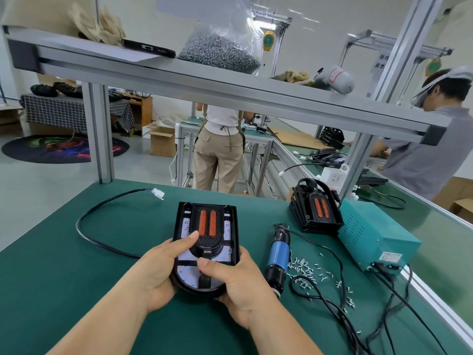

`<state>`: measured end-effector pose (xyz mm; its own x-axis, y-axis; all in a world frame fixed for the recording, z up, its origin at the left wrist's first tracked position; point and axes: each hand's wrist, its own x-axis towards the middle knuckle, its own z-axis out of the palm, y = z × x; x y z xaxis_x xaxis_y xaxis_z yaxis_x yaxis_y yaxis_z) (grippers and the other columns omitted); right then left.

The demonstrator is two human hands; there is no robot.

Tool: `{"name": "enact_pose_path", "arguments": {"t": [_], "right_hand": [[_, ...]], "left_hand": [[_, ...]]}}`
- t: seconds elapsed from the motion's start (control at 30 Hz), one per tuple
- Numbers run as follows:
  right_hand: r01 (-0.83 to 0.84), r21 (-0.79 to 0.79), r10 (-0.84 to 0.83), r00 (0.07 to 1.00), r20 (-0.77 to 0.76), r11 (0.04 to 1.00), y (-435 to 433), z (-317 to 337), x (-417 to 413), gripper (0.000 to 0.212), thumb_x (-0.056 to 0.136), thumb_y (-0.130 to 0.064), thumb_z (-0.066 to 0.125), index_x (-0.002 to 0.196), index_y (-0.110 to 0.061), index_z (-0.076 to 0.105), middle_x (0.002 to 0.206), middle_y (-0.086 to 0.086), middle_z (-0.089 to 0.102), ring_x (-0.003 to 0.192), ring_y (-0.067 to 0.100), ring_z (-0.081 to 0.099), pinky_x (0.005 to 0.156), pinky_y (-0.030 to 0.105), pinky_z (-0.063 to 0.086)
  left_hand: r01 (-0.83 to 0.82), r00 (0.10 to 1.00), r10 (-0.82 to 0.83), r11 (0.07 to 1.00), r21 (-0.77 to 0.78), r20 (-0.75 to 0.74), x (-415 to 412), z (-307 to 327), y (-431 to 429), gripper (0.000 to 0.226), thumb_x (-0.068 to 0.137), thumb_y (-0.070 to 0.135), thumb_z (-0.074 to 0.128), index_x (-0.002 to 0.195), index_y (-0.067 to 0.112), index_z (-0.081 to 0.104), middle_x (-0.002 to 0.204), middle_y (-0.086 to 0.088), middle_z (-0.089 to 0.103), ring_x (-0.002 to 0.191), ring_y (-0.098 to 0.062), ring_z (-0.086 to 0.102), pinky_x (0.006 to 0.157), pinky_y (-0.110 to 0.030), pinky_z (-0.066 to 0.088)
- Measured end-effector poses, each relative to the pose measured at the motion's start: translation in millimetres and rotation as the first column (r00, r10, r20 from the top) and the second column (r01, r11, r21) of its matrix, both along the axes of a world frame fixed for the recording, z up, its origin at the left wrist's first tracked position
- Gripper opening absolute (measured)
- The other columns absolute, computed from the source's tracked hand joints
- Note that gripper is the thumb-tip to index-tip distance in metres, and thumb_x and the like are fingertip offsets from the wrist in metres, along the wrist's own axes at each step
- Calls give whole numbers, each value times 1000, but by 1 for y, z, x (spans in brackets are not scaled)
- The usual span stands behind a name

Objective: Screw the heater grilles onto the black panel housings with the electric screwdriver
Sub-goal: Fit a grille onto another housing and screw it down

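Both hands grip one black panel housing over the green tabletop.

The left hand (158, 267) clasps the black panel housing (206, 248) from its left edge, thumb on the heater grille (207, 226); the right hand (231, 283) clasps the near right side, thumb pressing the centre strap. Just right on the tabletop (64, 252) lies the electric screwdriver (279, 257), loose screws (307, 271) beside it, then stacked housings (316, 207) and a teal power box (371, 234).
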<state>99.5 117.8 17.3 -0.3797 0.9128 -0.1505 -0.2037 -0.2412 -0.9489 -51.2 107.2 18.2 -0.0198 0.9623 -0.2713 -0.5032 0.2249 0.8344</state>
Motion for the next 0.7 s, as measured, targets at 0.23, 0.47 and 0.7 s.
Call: {"name": "enact_pose_path", "arguments": {"t": [0.23,0.47,0.7], "right_hand": [[51,6,-51,998,-48,999,11,3,7,40,86,-9,72,124,-6,60,114,20,72,107,42,67,86,47,56],[45,96,-51,997,58,994,15,3,13,28,88,-9,71,116,-5,67,111,17,74,108,40,68,101,52,50],[67,87,-73,995,74,994,12,1,9,34,89,-12,71,121,-3,63,113,17,73,109,37,68,103,54,48]], "left_hand": [[254,947,-237,966,54,-218,4,-4,-14,65,64,13,84,124,22,61,118,-4,73,108,-19,70,83,-36,56],[225,925,-202,974,37,-321,12,1,-23,62,60,21,82,118,28,62,112,4,75,101,-11,72,77,-31,53],[239,889,-192,969,65,-416,9,6,-26,52,64,29,81,113,32,66,109,5,76,101,-9,71,79,-29,53]]}}
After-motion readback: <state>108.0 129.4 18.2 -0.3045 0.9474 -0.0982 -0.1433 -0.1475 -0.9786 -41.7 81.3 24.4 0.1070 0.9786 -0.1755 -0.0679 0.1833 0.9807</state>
